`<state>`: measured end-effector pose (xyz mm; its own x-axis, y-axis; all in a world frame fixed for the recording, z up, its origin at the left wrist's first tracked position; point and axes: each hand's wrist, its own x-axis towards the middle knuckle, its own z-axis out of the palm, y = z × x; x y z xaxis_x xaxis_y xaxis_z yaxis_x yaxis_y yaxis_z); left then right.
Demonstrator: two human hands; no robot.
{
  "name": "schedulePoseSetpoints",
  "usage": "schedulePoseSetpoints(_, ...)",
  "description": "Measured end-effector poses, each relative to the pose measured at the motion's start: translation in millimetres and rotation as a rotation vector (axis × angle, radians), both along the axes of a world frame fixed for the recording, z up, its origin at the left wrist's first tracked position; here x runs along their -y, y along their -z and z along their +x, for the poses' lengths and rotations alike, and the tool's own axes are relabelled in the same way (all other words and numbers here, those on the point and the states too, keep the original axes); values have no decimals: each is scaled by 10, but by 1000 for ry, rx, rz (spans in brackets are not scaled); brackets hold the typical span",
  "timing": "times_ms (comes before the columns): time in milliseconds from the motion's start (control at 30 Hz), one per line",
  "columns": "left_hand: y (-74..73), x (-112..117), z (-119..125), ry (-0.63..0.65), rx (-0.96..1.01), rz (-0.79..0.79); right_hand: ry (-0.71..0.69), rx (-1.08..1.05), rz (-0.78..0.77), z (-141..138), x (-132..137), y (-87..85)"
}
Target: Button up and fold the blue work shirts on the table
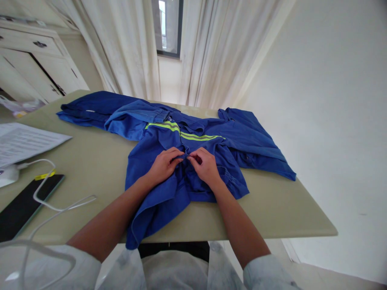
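Note:
A blue work jacket (pixel 157 149) with yellow-green and grey stripes across its chest lies spread over the table, both sleeves out to the sides. At its front opening, below the stripes, my left hand (pixel 167 162) pinches one front edge. My right hand (pixel 204 164) pinches the facing edge, and the fingertips of both hands nearly meet. Whatever small fastening may be between the fingers is hidden. One lower front corner of the jacket hangs over the near table edge.
The beige table (pixel 99 169) ends close to a white wall (pixel 341 121) on the right. At left are printed paper (pixel 27 141), a black phone-like slab (pixel 28 203) and a white cable (pixel 65 209). Curtains (pixel 130 44) and a white cabinet (pixel 33 60) stand behind.

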<state>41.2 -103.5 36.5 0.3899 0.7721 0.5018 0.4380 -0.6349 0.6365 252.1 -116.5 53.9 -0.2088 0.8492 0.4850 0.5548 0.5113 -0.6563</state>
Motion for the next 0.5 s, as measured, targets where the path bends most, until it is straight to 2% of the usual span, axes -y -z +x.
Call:
schedulePoseSetpoints(200,-18,-19,-3,67,-24,-7,-10,15,-2,-6,1,15)
schedulePoseSetpoints(333,31,14,38,50,-51,48,-3,-13,-11,-12,-9,-3)
schedulePoseSetpoints(433,33,58,59,-46,-84,160,137,-92,-22,48,-54,-16)
schedulePoseSetpoints(500,-22,67,27,-40,-101,167,275,-178,-42,168,-120,-10)
